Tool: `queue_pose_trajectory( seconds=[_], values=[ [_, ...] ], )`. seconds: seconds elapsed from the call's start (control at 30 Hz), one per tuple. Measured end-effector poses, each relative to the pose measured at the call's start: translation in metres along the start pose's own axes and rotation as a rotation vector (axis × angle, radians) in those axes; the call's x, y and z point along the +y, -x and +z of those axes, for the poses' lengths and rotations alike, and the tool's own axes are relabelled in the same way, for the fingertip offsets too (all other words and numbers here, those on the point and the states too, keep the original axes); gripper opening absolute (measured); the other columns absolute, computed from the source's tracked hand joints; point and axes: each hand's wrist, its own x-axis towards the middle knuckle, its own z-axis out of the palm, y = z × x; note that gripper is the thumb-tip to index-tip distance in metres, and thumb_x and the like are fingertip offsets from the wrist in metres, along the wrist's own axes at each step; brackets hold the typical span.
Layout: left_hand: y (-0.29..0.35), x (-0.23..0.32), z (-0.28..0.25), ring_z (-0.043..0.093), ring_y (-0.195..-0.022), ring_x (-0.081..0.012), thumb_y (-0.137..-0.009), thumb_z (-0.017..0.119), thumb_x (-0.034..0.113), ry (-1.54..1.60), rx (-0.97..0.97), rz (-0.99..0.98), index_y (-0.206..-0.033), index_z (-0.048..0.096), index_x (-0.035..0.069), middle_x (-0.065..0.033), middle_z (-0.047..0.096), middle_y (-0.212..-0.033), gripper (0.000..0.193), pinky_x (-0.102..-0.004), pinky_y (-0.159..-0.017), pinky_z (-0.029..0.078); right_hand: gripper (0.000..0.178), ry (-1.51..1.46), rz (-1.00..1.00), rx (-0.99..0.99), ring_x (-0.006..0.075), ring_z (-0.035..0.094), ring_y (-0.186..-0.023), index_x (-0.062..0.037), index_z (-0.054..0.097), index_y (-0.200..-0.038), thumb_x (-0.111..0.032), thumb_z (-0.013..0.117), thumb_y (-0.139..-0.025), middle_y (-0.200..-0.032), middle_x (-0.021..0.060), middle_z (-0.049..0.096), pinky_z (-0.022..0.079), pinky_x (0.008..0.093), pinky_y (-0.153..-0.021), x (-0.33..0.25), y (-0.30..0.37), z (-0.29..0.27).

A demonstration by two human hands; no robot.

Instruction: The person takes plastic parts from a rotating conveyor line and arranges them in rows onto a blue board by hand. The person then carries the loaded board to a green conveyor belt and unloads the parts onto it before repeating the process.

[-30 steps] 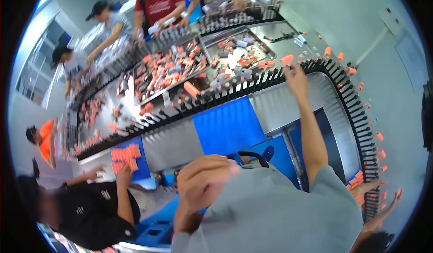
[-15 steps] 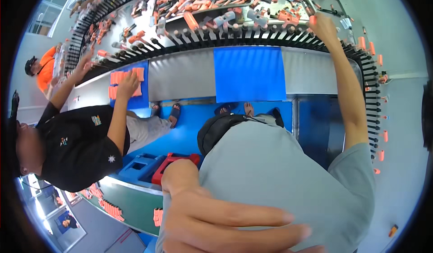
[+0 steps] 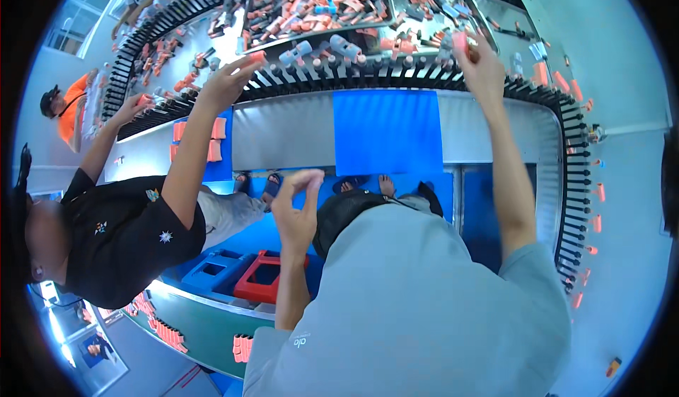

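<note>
My right hand [image 3: 484, 71] is raised over the curved row of black pegs [image 3: 396, 68] on the right. It is closed on an orange cylindrical piece [image 3: 461, 45], held between thumb and fingers. My left hand [image 3: 297, 209] hovers in front of my body, left of the blue mat [image 3: 387, 131] on the steel ledge. Its thumb and fingertips meet in a pinch; whatever may be between them is too small to make out. Orange pieces [image 3: 541, 73] top some of the pegs to the right of my right hand.
Beyond the pegs, a metal tray [image 3: 387, 22] holds a heap of orange and grey pieces. At left, a co-worker in black [image 3: 127, 234] reaches to the pegs with both hands, orange pieces in them. Blue and red stools [image 3: 258, 277] stand behind, near a green table [image 3: 212, 326].
My right hand has moved left along the pegs with the orange piece. My left hand has gone from low near my torso up and forward. The co-worker's nearer hand has left the orange blocks.
</note>
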Motion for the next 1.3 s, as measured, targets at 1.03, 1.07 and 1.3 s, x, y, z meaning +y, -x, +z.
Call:
queue_pose_trajectory(
  seconds=[1.03, 1.07, 1.3],
  values=[
    [-0.024, 0.007, 0.034, 0.078, -0.107, -0.0249, -0.107, 0.072, 0.015, 0.027, -0.272, -0.049, -0.119, 0.080, 0.004, -0.0138, 0.082, -0.117, 0.018, -0.0361, -0.094, 0.060, 0.039, 0.434, -0.113, -0.059, 0.0429, 0.076, -0.096, -0.0037, 0.077, -0.108, -0.040, 0.063, -0.107, -0.096, 0.0227, 0.079, 0.055, 0.0544, -0.085, 0.082, -0.059, -0.013],
    [-0.016, -0.003, 0.032, 0.078, -0.107, -0.0262, -0.107, 0.072, 0.015, 0.023, -0.248, 0.004, -0.119, 0.079, 0.004, -0.0139, 0.081, -0.117, 0.018, -0.0365, -0.094, 0.060, 0.039, 0.432, -0.153, -0.077, 0.0418, 0.077, -0.090, -0.0055, 0.078, -0.107, -0.041, 0.062, -0.108, -0.088, 0.0206, 0.078, 0.055, 0.0543, -0.086, 0.074, -0.053, -0.009],
    [0.016, 0.012, 0.023, 0.079, -0.106, -0.0274, -0.108, 0.071, 0.015, 0.069, -0.170, -0.010, -0.120, 0.079, 0.005, -0.0137, 0.080, -0.118, 0.018, -0.0372, -0.092, 0.061, 0.033, 0.420, -0.432, -0.151, 0.0460, 0.075, -0.094, 0.0000, 0.071, -0.114, -0.030, 0.064, -0.103, -0.100, 0.0258, 0.077, 0.058, 0.0566, -0.081, 0.057, -0.030, 0.017]
  ],
)
